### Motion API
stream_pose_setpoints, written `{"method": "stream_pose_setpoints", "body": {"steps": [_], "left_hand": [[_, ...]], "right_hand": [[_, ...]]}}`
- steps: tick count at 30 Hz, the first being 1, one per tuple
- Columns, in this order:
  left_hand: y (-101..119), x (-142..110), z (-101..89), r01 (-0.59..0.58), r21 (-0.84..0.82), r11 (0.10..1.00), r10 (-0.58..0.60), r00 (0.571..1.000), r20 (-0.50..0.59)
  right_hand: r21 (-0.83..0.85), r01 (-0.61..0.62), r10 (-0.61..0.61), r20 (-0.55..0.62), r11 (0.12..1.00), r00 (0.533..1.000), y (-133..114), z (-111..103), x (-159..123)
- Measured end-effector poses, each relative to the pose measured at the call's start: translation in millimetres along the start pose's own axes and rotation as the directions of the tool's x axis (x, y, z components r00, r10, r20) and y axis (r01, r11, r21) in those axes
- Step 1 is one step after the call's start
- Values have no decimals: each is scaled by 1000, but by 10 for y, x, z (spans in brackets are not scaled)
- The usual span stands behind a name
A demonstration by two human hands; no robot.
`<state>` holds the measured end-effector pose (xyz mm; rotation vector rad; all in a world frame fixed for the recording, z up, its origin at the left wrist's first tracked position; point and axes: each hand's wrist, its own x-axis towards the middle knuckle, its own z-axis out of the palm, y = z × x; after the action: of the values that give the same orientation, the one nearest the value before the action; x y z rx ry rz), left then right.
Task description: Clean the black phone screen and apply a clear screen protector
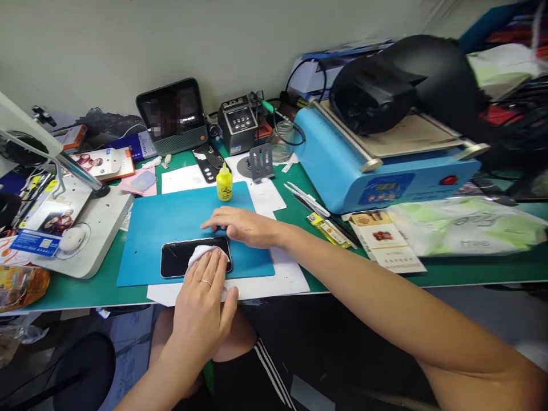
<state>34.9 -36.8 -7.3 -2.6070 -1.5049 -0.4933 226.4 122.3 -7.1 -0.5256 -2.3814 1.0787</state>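
A phone point(175, 260) with a dark screen lies flat on the blue mat point(149, 217). My left hand point(201, 302), a ring on one finger, presses a folded white cloth point(197, 251) onto the right part of that screen, its fingers laid over the cloth. Just beyond the phone's upper right corner, my right hand point(244, 225) rests low over the mat, index finger stretched out to the left and nothing visible in it. A yellow bottle point(224, 184) with a pointed tip stands upright behind the right hand.
Behind the mat are a smart display point(173, 114) and a soldering station point(238, 125). A blue machine point(342, 171) with metal rails fills the right side, with tweezers point(308, 198) beside it. A white lamp base point(92, 228) stands left. The table's front edge runs below the mat.
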Motion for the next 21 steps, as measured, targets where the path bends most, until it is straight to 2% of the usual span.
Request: {"method": "stream_pose_setpoints", "body": {"steps": [4,7,12,18,21], "left_hand": [[-199,-131,-115,87,20,996,-88,996,29],[-319,-161,-164,158,75,984,-160,987,9],[-197,-221,-158,174,90,981,-174,985,-10],[-217,-4,-66,196,73,978,-196,981,-12],[-154,-79,-83,197,64,978,-197,980,-2]], "right_hand": [[20,-8,8,3,1000,1000,-10,5,-2],[24,-19,19,3,1000,1000,-18,9,0],[21,-25,25,4,999,1000,-19,20,-5],[21,-21,21,-4,1000,1000,-23,31,-10],[27,-23,24,-5,999,1000,-17,35,-11]]}}
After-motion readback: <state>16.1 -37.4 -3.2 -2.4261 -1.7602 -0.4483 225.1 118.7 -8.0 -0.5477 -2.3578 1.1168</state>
